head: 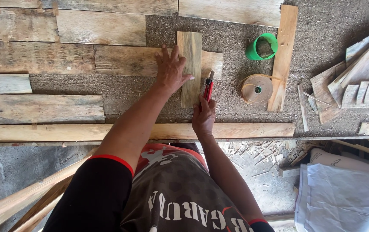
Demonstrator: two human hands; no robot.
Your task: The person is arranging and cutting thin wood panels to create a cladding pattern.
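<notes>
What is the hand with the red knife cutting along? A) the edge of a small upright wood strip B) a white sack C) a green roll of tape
A: the right hand holds the red utility knife against the edge of the small wood strip, which the left hand presses flat.

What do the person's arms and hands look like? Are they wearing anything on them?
Both arms are bare from above the elbow down. The left hand and right hand wear no gloves, and I see no rings or watch. The sleeves are short and black with a thin red band at the edge. The left sleeve shows clearly; only the red edge of the right one shows near the bottom.
</notes>
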